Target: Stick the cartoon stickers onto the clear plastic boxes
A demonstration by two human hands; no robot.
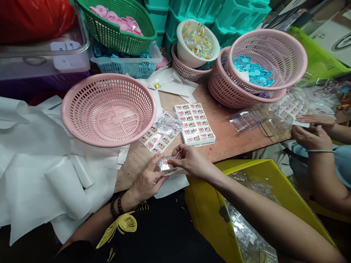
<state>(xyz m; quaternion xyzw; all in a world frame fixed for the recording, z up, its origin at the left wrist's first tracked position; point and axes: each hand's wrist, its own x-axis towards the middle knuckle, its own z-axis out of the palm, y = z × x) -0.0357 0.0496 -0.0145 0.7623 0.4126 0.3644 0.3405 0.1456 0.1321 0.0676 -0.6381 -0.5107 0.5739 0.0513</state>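
Between my two hands is a small clear plastic box [165, 164] with a pinkish sticker on it. My left hand [148, 179] grips the box from the left, fingers closed around its side. From the right, my right hand [189, 160] pinches at the sticker on the box, fingertips together. Just beyond lies a loose sticker sheet [157, 140] with cat pictures, and another clear plastic box [169, 126] rests partly on it. A thick stack of sticker sheets [195, 124] sits to the right of that. White backing paper [171, 184] shows below my hands.
A pink basket [108, 135] stands left of my hands, over crumpled white paper [30, 175]. Nested pink baskets [297, 60] hold blue pieces at the back right. A yellow bin [205, 204] with clear plastic boxes is below the table edge. A co-worker's hands [312, 137] work at the right.
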